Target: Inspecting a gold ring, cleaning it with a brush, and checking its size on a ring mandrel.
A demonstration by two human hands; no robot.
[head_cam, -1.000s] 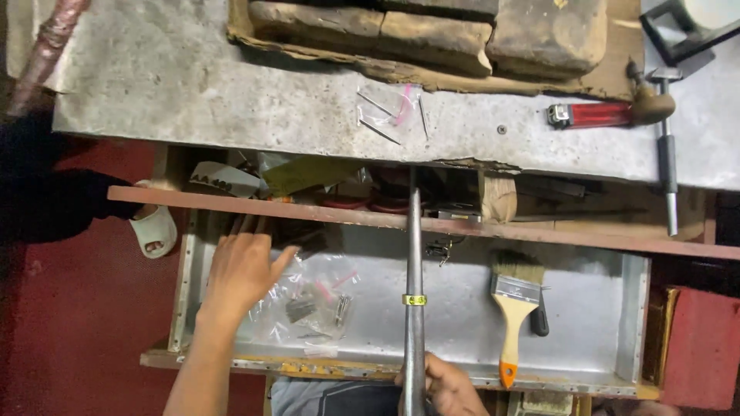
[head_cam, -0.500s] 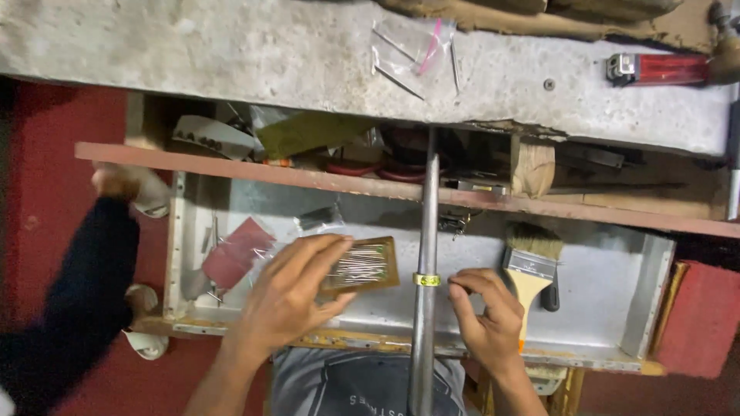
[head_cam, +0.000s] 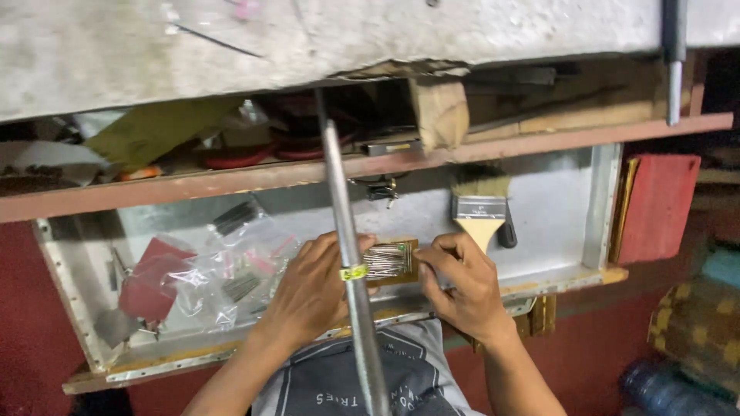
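A small open brown box of thin metal nails (head_cam: 390, 261) sits over the open grey metal drawer (head_cam: 555, 208). My left hand (head_cam: 312, 289) grips the box from its left side. My right hand (head_cam: 462, 281) pinches the box's right edge with thumb and fingers. A long grey metal rod with a yellow band (head_cam: 351, 254) stands upright in front of my left hand and hides part of it.
A paintbrush (head_cam: 479, 212) lies in the drawer right of the box. Clear plastic bags of small parts (head_cam: 239, 270) and a red packet (head_cam: 158, 279) lie at the left. A cluttered shelf (head_cam: 254, 142) runs under the rough grey benchtop (head_cam: 385, 31). A red board (head_cam: 655, 204) stands at the right.
The view has moved closer and shifted right. My right hand left the rod and now pinches the nail box's right edge. A dark-sleeved arm at the left is gone from view.
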